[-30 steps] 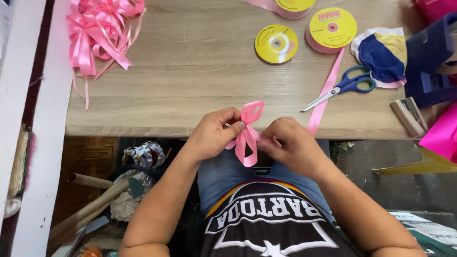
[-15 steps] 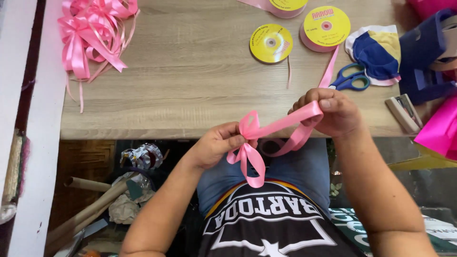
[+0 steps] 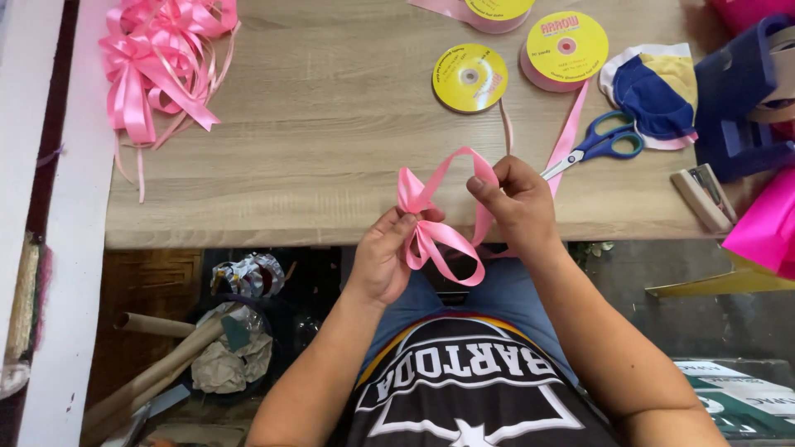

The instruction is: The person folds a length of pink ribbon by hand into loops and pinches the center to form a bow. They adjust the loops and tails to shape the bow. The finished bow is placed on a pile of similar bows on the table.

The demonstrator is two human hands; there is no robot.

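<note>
Nearest, at six o'clock: a dark printed shirt and blue jeans, forearms rising toward the table edge. Left hand (image 3: 387,261) pinched shut on the centre of a pink ribbon bow (image 3: 431,223), thumb and fingers clamping the crossing where the loops meet. Right hand (image 3: 515,203), just toward two o'clock of it, closed on the same ribbon, drawing a fresh loop up and over toward the pinch. Bow held in the air just over the near edge of the wooden table (image 3: 331,149), above the lap, not resting on the wood.

Judged from the shape: a couple of loops formed and one tail curling down toward six o'clock; more loops and the tie at the centre apparently left to do, ribbon uncut.

Farther, at one o'clock: blue-handled scissors (image 3: 600,147) lying on a strip of pink ribbon, then two yellow-labelled ribbon spools (image 3: 469,78), a third partly out of view at the top edge. Far at ten o'clock: a heap of finished pink bows (image 3: 161,62).
</note>
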